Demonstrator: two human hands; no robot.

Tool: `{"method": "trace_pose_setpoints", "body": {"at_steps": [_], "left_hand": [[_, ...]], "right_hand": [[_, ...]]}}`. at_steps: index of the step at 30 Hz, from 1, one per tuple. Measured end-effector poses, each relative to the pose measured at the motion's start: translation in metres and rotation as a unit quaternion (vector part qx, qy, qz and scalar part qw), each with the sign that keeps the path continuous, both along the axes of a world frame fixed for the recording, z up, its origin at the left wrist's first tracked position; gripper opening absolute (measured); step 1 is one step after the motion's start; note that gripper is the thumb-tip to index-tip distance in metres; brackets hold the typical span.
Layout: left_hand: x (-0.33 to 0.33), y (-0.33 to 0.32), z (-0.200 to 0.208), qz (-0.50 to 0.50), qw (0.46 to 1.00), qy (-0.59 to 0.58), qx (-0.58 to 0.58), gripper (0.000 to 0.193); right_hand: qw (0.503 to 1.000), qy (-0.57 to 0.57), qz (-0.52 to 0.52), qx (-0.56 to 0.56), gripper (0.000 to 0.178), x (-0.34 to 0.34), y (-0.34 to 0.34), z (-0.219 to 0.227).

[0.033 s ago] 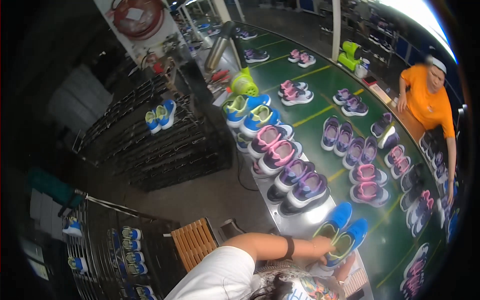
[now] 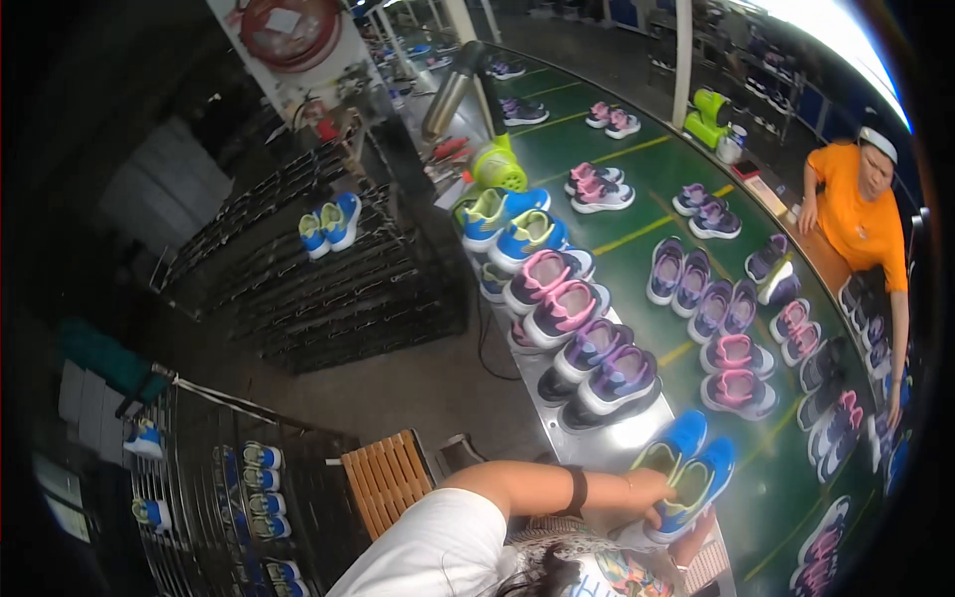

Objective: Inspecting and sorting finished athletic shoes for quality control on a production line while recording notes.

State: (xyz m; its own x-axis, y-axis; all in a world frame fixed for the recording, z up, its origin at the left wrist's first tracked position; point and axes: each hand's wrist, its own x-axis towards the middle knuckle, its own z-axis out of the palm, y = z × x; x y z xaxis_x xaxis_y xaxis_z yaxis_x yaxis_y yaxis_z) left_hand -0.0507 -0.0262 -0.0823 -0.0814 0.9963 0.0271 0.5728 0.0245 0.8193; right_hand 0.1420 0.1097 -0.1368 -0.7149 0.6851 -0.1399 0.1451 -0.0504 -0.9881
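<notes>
A pair of blue sneakers (image 2: 702, 466) with pale green linings is held at the front edge of the line, toes pointing away from me. My left hand (image 2: 651, 494) is closed at their heel openings, its thumb and fingers around the rear collars. Lower down on the right, my right hand (image 2: 693, 535) lies against the heel of the right shoe, mostly hidden by it. Just beyond, on the metal ledge (image 2: 625, 430), stand purple-grey sneakers (image 2: 619, 376), pink-lined dark sneakers (image 2: 565, 306) and more blue sneakers (image 2: 527, 234) in a row.
A green conveyor belt (image 2: 637, 239) carries several pairs of sneakers. Opposite, a person in an orange shirt (image 2: 858, 214) reaches along the far side. Dark racks (image 2: 348, 289) hold shoes at the left, beside a slatted wooden seat (image 2: 386, 484). A green blower (image 2: 497, 167) stands farther up.
My view has shifted slightly, so the background sits a little to the right. Both hands stay at the blue sneakers, with hardly any visible movement.
</notes>
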Motion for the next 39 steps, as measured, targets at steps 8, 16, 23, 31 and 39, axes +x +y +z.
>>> {"method": "trace_pose_setpoints", "body": {"at_steps": [8,16,23,31,39], "left_hand": [[-0.084,-0.095,0.168,0.184,0.915,0.100,0.345,0.058],[-0.202,-0.318,0.218,0.581,0.673,0.428,0.161,0.055],[-0.333,-0.490,0.231,0.639,0.553,0.532,-0.061,0.053],[-0.480,-0.570,0.270,0.686,0.557,0.400,-0.242,0.051],[-0.541,-0.537,0.195,0.796,0.386,0.440,-0.157,0.061]], "right_hand": [[0.986,0.161,-0.045,-0.021,0.049,-0.076,0.026,0.073],[0.987,0.082,-0.125,0.056,0.055,-0.120,0.023,0.106],[0.965,0.066,-0.179,0.180,0.056,-0.171,-0.009,0.113],[0.938,0.022,-0.141,0.316,0.051,-0.186,-0.071,0.123],[0.941,-0.037,-0.223,0.251,0.065,-0.138,-0.090,0.108]]}}
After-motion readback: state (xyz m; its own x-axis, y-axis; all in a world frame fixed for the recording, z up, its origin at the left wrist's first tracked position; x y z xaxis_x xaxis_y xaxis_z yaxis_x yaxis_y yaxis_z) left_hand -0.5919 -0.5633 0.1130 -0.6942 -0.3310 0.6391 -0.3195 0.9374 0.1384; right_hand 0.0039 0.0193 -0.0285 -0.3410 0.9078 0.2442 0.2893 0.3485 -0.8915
